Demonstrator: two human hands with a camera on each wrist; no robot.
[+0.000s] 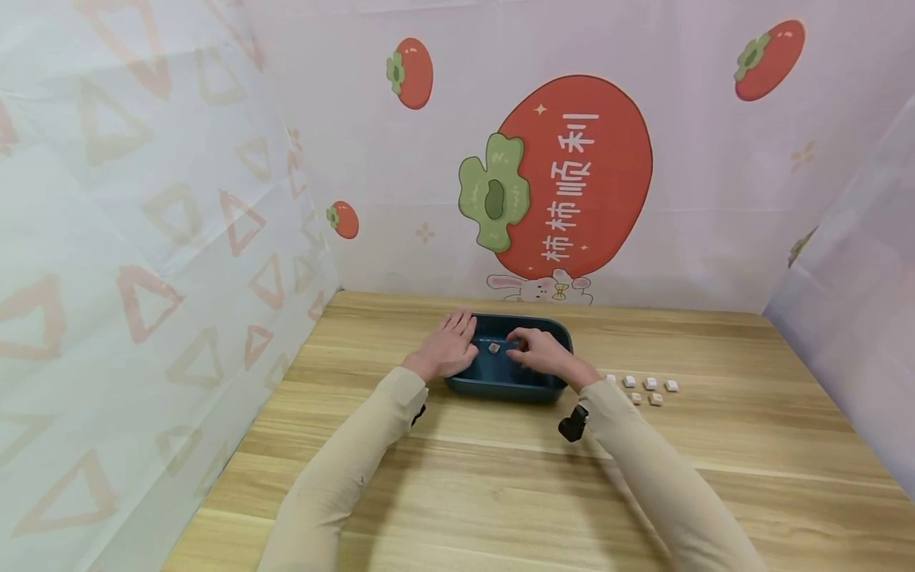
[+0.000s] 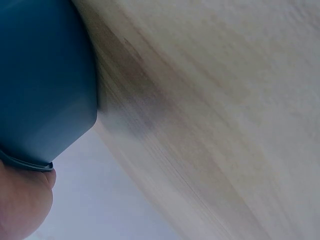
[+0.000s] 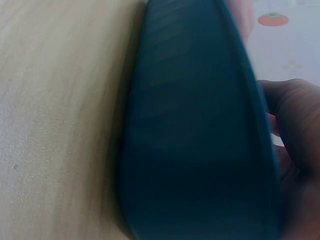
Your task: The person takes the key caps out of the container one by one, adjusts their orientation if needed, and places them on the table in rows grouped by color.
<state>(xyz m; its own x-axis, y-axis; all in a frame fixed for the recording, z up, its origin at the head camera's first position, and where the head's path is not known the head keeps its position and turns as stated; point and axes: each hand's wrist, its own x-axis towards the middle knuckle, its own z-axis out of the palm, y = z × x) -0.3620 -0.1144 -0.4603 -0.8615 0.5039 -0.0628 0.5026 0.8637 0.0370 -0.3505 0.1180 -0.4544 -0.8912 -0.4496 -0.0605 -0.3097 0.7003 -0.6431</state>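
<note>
A dark teal rectangular tray (image 1: 509,392) stands on the wooden table. My left hand (image 1: 445,348) rests on its left rim, fingers straight and the thumb toward the inside. In the left wrist view, part of that hand (image 2: 22,202) sits at the rim beside the tray's outer wall (image 2: 45,85). Over the right half of the tray, my right hand (image 1: 539,352) has bent fingers, with thumb and fingertips apart and nothing visible between them. A small brownish block (image 1: 494,348) lies on the tray floor between the hands. The right wrist view is blurred; the tray wall (image 3: 195,130) hides the fingertips.
Right of the tray, several small white blocks (image 1: 650,384) lie in a row, with tan-topped blocks (image 1: 656,400) in front of them, partly behind the right sleeve (image 1: 622,413). Printed cloth walls (image 1: 686,238) border the wooden table (image 1: 500,492) at the back and sides.
</note>
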